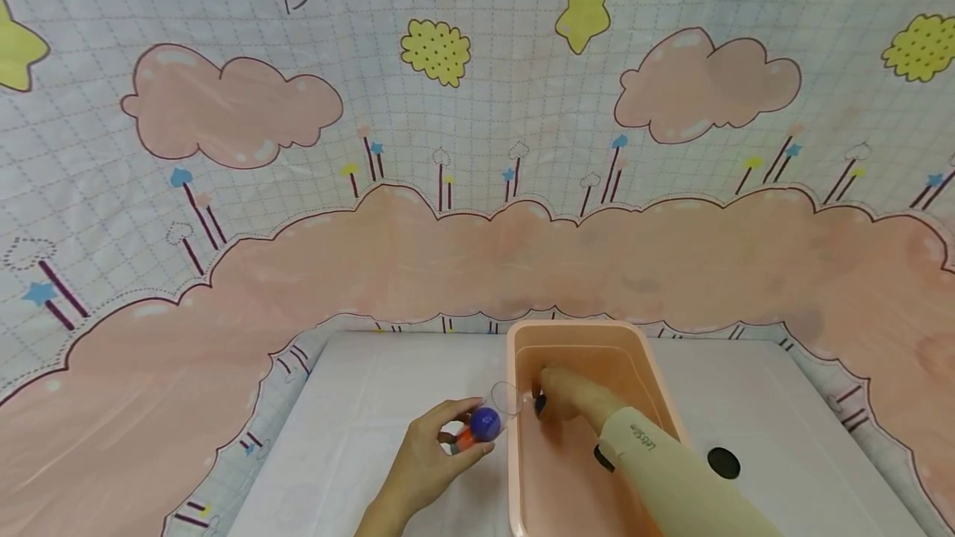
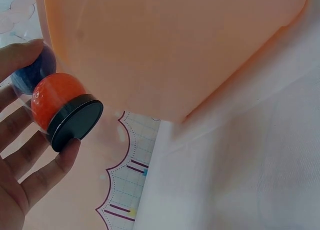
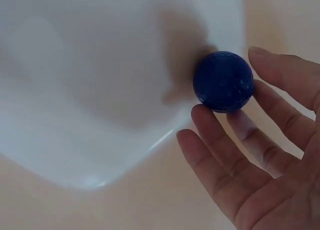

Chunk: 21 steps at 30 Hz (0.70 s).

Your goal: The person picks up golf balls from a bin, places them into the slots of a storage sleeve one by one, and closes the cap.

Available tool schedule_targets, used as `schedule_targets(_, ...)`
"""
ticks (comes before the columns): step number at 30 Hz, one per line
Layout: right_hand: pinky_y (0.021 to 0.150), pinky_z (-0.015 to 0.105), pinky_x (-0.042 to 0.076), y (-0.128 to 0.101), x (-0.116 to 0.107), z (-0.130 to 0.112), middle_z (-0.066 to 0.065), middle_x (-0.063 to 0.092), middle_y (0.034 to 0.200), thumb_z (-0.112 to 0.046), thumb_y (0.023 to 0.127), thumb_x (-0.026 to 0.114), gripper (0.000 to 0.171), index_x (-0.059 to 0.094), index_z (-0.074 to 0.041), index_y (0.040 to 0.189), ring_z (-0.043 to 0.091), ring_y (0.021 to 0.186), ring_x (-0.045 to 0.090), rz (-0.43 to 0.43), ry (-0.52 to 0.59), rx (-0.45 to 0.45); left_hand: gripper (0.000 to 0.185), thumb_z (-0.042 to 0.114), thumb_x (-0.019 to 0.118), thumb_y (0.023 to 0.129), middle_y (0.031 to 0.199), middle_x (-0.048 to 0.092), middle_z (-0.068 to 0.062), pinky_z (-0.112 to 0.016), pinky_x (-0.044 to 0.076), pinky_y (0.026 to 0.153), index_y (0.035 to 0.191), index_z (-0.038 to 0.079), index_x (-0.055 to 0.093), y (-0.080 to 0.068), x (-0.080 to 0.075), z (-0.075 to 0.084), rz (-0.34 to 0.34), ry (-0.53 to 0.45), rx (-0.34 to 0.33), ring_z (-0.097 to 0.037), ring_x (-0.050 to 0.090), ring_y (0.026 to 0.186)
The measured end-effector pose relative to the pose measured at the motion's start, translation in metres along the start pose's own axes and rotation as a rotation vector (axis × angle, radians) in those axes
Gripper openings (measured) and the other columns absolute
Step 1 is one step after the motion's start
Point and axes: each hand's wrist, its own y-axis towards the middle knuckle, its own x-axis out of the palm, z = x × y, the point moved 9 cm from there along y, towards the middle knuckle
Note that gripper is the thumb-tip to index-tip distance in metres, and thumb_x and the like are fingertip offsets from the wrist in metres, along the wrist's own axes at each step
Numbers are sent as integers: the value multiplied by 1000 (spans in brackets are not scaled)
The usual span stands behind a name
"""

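My left hand (image 1: pixel 436 454) grips a clear tube (image 1: pixel 488 417) just left of the pink bin (image 1: pixel 513 446). The tube holds a blue ball over an orange ball. In the left wrist view the tube's black cap (image 2: pixel 75 124) faces the camera, with the orange ball (image 2: pixel 54 95) and blue ball (image 2: pixel 29 74) behind it, close to the pink bin's outer wall (image 2: pixel 175 49). My right hand (image 1: pixel 552 401) reaches into the bin and holds a dark blue ball (image 1: pixel 540 404) at its fingertips. The right wrist view shows that blue ball (image 3: pixel 222 81) against the fingers (image 3: pixel 220 132); the thumb is hidden.
The bin stands on a white table cover (image 1: pixel 358 404). A small black disc (image 1: pixel 723 462) lies on the cover right of the bin. A cloth printed with pink clouds and yellow stars (image 1: pixel 477 255) hangs behind and around the table.
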Motion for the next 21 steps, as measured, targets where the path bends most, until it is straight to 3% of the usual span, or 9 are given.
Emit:
schedule_targets(11,75,33,56,-1,7,-1,-2,59,77,-1,77,87,25,68,-7,92,17,73,55,7,-106,-18,51,39,88,83,112,73,11,-24,59,75,129,33,68,-1,1,1,-7,-10,21,-8,67,103)
schedule_targets(17,63,26,55,-3,5,2,-4,59,76,-7,77,91,25,71,-14,92,14,69,58,10,-74,38,49,37,88,83,109,74,10,-24,58,75,128,29,69,-2,1,3,-23,-21,18,-8,67,103)
schedule_targets(21,63,25,57,-3,5,3,-7,60,77,-12,76,93,27,73,-17,93,13,71,60,5,-84,50,50,38,88,83,108,74,12,-24,57,75,128,27,69,-2,2,3,-26,-11,12,-7,67,103)
